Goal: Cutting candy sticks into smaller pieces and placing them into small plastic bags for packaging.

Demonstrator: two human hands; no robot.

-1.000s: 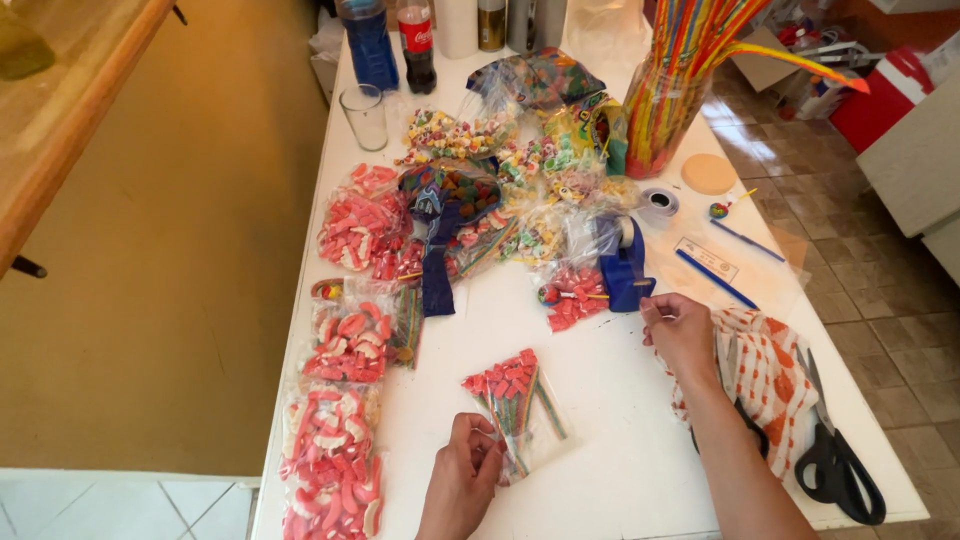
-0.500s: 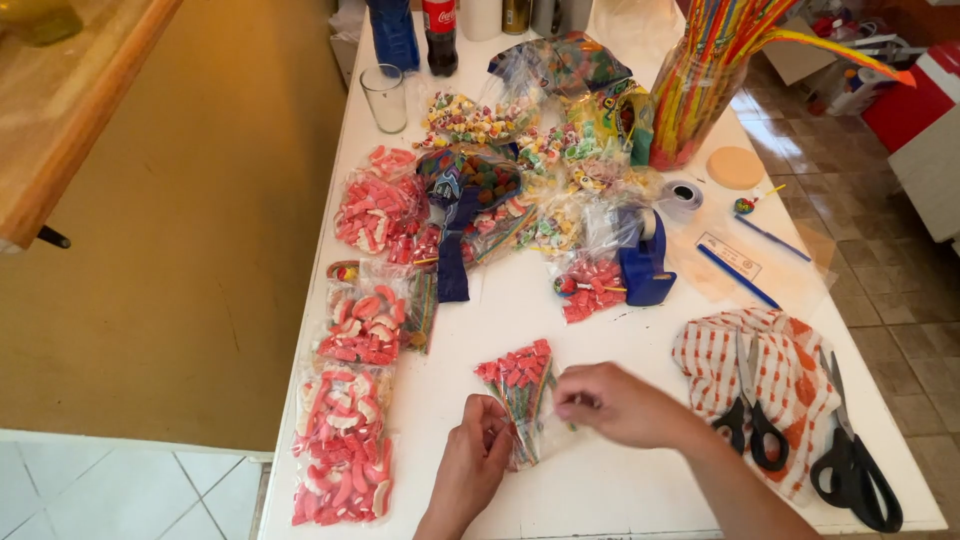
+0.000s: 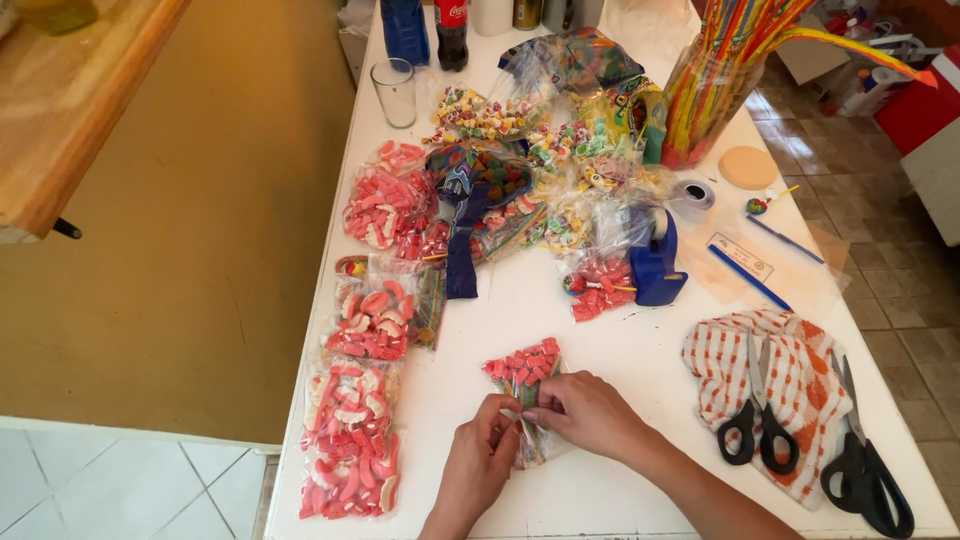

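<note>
White tabletop ran up the frame; at lower centre the left hand and right hand pinched together on the neck of a small cellophane bag of red candies; loose sweets above looked unpacked; filled packets lay lower left.

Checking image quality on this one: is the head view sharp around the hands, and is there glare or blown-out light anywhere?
Head view: both hands, left hand and right hand, look sharp on the small candy bag; daylight washes out the far end of the white table; clear wrappers show small glints; table edges bow slightly from the wide lens; shadows are soft.
</note>
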